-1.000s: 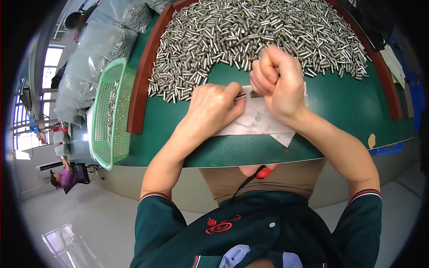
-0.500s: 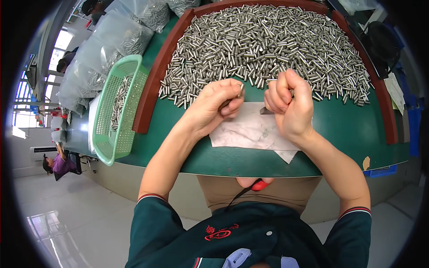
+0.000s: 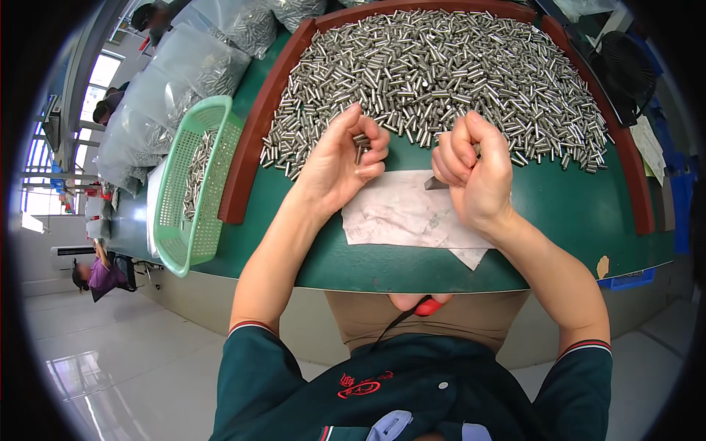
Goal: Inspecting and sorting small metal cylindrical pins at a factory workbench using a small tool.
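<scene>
A large heap of short, shiny metal pins (image 3: 441,73) covers the far part of the green table. My left hand (image 3: 334,162) is at the heap's near edge, its fingers curled around a few metal pins (image 3: 361,145). To its right, my right hand (image 3: 478,173) is closed in a fist. A flat grey metal piece (image 3: 435,183) sticks out from under its fingers, but the rest of that piece is hidden. Below both hands lies a stained white cloth (image 3: 401,220) on the table.
Dark red wooden rails (image 3: 250,154) border the heap. To the left stands a green plastic basket (image 3: 173,235) holding some pins, with clear bags of pins (image 3: 191,62) beyond. A black fan (image 3: 625,70) is at the right. A person in purple (image 3: 107,278) sits far left.
My left hand has shifted slightly left and away from the right fist, its thumb lifting so the pins in its curled fingers show. My right hand has barely moved.
</scene>
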Tool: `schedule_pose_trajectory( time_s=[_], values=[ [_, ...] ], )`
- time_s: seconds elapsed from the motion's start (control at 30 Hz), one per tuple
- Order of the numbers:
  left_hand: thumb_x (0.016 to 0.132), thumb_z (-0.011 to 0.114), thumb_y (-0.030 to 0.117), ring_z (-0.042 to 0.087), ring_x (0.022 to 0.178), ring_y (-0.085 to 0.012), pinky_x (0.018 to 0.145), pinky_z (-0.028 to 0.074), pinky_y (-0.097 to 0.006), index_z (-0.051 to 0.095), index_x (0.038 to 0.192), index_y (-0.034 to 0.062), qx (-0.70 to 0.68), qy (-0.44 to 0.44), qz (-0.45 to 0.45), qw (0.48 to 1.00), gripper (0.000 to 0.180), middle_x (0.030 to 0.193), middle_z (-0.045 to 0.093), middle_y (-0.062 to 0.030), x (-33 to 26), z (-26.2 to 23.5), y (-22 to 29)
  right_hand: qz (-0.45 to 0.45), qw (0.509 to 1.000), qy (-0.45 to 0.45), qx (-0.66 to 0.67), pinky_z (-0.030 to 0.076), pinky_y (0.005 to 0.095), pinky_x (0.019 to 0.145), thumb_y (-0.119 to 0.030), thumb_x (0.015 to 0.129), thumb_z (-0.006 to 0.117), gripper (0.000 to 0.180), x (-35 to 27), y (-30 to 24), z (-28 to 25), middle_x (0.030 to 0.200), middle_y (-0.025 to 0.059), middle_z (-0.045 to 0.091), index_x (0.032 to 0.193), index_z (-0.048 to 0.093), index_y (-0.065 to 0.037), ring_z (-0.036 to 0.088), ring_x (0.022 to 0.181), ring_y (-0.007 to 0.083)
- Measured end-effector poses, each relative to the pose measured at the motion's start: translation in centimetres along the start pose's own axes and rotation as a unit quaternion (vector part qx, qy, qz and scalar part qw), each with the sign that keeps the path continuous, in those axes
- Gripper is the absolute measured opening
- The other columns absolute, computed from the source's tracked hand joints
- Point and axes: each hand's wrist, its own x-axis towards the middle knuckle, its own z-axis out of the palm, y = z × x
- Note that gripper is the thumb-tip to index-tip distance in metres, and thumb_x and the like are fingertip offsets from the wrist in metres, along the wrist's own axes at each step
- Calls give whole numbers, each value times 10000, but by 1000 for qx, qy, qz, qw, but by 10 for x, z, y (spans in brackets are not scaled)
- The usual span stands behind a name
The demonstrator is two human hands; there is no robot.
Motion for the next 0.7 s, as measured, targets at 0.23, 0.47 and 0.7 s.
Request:
schedule_pose_trajectory(
  time_s=[0.23, 0.47, 0.7],
  values=[
    [785, 562, 68, 591, 579, -234, 548, 453, -314, 614, 975, 60, 769, 90, 334, 538, 196, 717, 625, -107, 16, 0, -9, 11, 1000, -3, 6, 144, 238, 367, -242, 880, 325, 400, 0, 0, 2, 416, -16, 267, 508, 279, -102, 174, 370, 67],
    [742, 585, 84, 554, 562, -297, 512, 426, -378, 560, 746, 30, 810, 33, 306, 498, 60, 630, 571, -126, 6, -1, -17, 19, 999, 4, -29, 153, 243, 392, -267, 892, 289, 401, 0, -4, 3, 409, -23, 237, 518, 258, -126, 151, 383, 81],
    [747, 599, 89, 584, 565, -274, 514, 444, -345, 581, 816, 26, 784, 31, 281, 552, 95, 653, 596, -131, 3, 7, -17, 0, 1000, 2, -2, 150, 235, 362, -216, 876, 320, 379, 1, -2, 0, 420, -14, 269, 518, 282, -96, 186, 366, 64]
  ],
)
